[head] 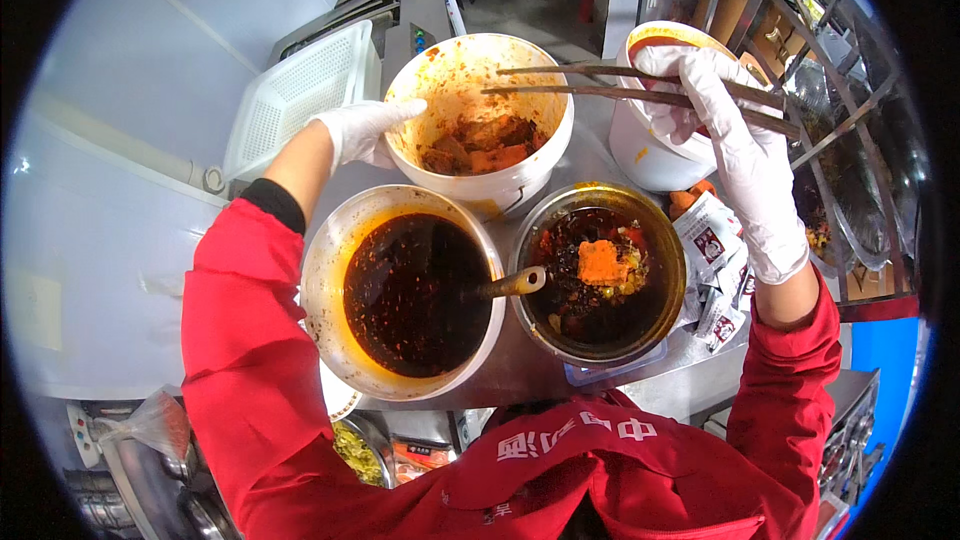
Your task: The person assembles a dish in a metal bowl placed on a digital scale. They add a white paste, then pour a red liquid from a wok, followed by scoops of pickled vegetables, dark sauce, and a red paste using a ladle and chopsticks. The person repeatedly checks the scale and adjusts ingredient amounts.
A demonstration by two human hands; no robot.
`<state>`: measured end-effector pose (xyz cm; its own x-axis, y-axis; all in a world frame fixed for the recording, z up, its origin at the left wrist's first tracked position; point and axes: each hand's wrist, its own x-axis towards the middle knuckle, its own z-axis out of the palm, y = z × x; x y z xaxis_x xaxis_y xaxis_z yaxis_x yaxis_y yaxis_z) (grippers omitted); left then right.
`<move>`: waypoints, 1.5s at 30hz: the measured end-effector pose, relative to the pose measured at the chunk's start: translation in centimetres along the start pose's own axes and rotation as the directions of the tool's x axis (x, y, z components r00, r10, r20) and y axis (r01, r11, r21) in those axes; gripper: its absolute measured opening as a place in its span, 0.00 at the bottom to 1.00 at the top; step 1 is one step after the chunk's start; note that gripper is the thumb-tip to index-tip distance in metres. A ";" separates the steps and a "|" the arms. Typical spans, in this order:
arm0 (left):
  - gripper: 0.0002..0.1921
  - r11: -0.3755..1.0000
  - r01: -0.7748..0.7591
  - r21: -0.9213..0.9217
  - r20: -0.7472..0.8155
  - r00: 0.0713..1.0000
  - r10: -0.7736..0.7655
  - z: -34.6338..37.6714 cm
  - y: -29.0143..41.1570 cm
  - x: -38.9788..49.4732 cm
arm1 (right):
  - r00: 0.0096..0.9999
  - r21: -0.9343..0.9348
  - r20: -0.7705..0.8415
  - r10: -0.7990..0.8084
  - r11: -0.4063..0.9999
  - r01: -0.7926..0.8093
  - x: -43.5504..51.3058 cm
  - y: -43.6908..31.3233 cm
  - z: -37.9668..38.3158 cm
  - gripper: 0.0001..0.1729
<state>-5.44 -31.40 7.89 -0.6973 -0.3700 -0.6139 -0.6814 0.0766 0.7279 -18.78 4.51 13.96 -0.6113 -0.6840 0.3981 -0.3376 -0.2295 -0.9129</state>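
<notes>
My gloved left hand (pixel 367 133) grips the rim of a stained white bucket (pixel 559 127), thumb over the edge. Reddish-brown chunks (pixel 487 142) lie at its bottom. In my gloved right hand (pixel 724 109) is a pair of long dark wooden chopsticks (pixel 600 92), their tips apart over the bucket's mouth. Closer to me, a white tub (pixel 319 300) holds dark red oil (pixel 420 292) with a ladle or spoon handle (pixel 517 283) resting over its rim. Beside it, a metal pot (pixel 675 300) holds dark oily liquid with an orange block (pixel 600 262) on top.
Another white bucket (pixel 652 154) stands behind my right hand. Several printed sachets (pixel 709 240) lie right of the pot. At the back left is a white perforated basket (pixel 300 97). A metal rack (pixel 840 127) borders the right. Shredded green food (pixel 356 454) is below the steel table (pixel 525 379).
</notes>
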 end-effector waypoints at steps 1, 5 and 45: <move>0.26 0.999 -0.019 -0.049 -0.018 1.000 0.018 0.3 -0.3 0.7 | 1.000 -0.021 -0.015 0.021 1.000 -0.022 -0.1 0.4 -0.3 0.17; 0.23 0.989 -0.104 -0.102 -0.091 0.991 0.095 0.0 1.2 2.5 | 0.996 -0.044 -0.067 0.054 0.997 -0.057 -0.1 1.4 -0.7 0.17; 0.23 0.706 -0.504 0.497 -0.225 0.711 0.666 4.6 4.9 -0.5 | 0.977 0.016 -0.172 0.123 0.992 -0.122 0.9 5.1 3.6 0.19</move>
<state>-9.45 -26.61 10.34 -0.8996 -0.4207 0.1171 -0.2403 0.7008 0.6717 -18.49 0.27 9.35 -0.7620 -0.5777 0.2927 -0.2494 -0.1554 -0.9559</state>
